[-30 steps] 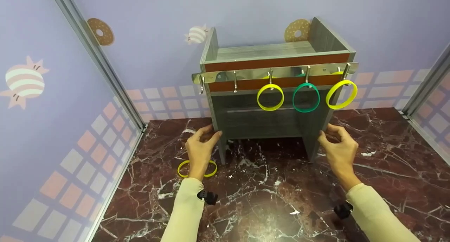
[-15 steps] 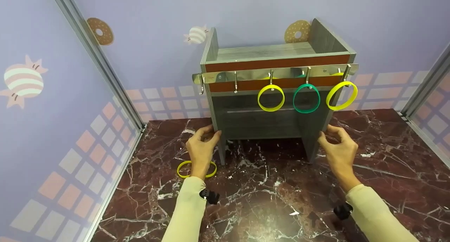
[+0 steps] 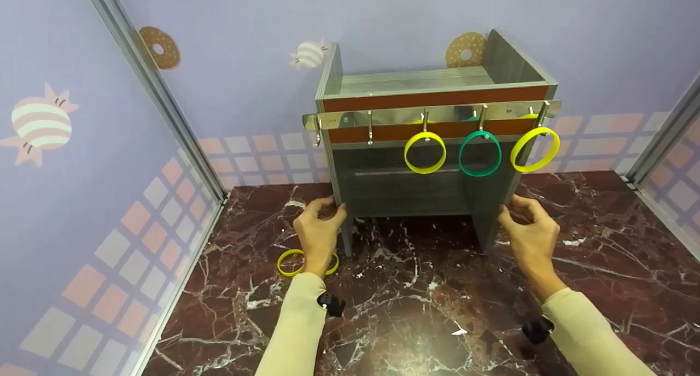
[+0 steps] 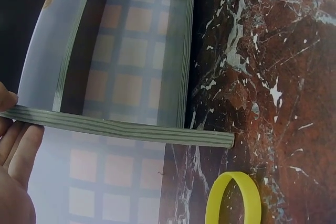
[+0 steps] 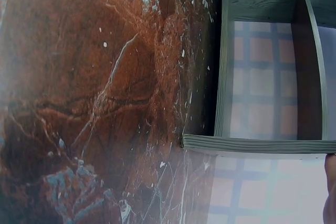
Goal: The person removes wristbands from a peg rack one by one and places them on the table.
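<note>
A grey wooden shelf unit stands upright against the back wall. My left hand pinches the front edge of its left side panel, thumb inside and fingers outside. On the opposite panel, my right hand grips the edge at about the same height. Across the shelf's front runs a metal hook rail with several hooks. A yellow wristband, a green wristband and another yellow wristband hang from it; the two leftmost hooks hold nothing. In the left wrist view, the side panel crosses between thumb and fingers.
One more yellow wristband lies on the dark red marbled tabletop, partly hidden behind my left wrist. Patterned wall panels enclose the back and sides. A metal corner post rises at left.
My left wrist has shifted slightly to the right, and the head view has moved a little. Both hands keep their hold on the side panels; the hanging wristbands stay on their hooks.
</note>
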Demonstrator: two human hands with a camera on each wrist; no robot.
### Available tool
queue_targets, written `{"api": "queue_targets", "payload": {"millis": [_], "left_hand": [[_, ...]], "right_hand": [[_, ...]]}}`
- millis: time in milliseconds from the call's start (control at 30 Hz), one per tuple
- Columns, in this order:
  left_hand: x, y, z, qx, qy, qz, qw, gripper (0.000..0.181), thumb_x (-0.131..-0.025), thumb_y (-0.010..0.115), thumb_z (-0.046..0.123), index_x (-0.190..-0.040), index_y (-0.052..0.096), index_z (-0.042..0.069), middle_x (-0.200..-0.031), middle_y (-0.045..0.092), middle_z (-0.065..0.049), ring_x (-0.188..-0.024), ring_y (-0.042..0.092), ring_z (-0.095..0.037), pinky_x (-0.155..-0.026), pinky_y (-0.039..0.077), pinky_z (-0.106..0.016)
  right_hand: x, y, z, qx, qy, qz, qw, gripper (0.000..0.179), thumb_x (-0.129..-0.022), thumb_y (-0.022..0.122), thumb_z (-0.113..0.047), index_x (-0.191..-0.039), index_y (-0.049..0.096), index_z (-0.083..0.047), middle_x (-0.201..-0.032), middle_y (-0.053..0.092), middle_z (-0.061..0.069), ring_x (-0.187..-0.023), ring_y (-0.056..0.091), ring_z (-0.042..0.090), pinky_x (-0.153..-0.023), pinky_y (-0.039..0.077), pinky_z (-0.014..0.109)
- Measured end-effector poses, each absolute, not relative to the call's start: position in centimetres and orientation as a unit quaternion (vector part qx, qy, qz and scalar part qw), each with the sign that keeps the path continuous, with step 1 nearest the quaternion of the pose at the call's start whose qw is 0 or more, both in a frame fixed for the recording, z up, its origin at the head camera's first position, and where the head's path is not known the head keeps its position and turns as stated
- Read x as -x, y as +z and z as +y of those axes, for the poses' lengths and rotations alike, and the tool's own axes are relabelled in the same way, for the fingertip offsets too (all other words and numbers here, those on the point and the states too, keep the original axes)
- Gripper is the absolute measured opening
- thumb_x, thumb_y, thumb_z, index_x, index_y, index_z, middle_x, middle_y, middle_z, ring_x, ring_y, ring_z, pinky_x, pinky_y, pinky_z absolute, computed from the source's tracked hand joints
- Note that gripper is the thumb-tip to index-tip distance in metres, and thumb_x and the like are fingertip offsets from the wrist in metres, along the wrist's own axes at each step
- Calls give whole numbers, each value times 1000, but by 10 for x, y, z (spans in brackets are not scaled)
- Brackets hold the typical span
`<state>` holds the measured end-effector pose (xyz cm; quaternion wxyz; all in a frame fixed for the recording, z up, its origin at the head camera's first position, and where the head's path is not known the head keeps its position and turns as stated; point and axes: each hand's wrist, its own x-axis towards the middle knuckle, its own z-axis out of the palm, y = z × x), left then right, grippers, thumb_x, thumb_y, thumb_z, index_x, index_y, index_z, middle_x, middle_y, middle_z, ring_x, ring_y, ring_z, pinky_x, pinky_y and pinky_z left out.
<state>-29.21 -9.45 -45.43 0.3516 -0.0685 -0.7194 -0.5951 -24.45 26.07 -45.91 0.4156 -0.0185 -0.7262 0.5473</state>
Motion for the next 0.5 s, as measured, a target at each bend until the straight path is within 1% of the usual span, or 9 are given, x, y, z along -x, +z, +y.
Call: {"api": "queue_targets", "payload": {"millis": [67,167,300,400,500], "left_hand": [[293,-454,-94,67,-592,-720,356,14,-83,85,-2,-95,79,-3,-88,78,-11,-74,77,-24,-59,61,-23],[293,-455,-92,62,-586,-722,362,14,-82,85,-2,-94,79,-3,-86,77,-11,-72,76,-24,-57,60,-23],[294,-455,-92,55,-575,-728,369,13,-80,84,-2,-92,78,-2,-83,77,-10,-70,75,-23,-59,59,-22],[294,-455,-91,54,-574,-728,371,13,-80,84,-3,-91,79,-2,-82,77,-9,-70,75,-22,-60,59,-22],[294,-455,-91,54,-571,-730,373,13,-80,85,-3,-91,78,-1,-82,76,-9,-71,75,-22,-60,59,-22]], "right_hand": [[247,-463,264,21,553,-726,408,23,-88,74,13,-111,73,14,-101,75,27,-82,69,-7,-72,56,10],[253,-471,271,23,558,-730,393,24,-90,75,11,-114,74,12,-103,77,18,-86,70,-5,-75,57,11],[252,-474,276,15,564,-737,374,25,-92,76,6,-117,75,8,-103,77,4,-90,72,-1,-80,57,12],[250,-472,280,10,566,-739,365,26,-94,75,4,-120,76,4,-103,77,-1,-90,72,1,-80,58,13],[247,-467,282,7,581,-731,358,27,-96,72,4,-122,76,5,-101,77,-4,-86,72,2,-75,57,12]]}}
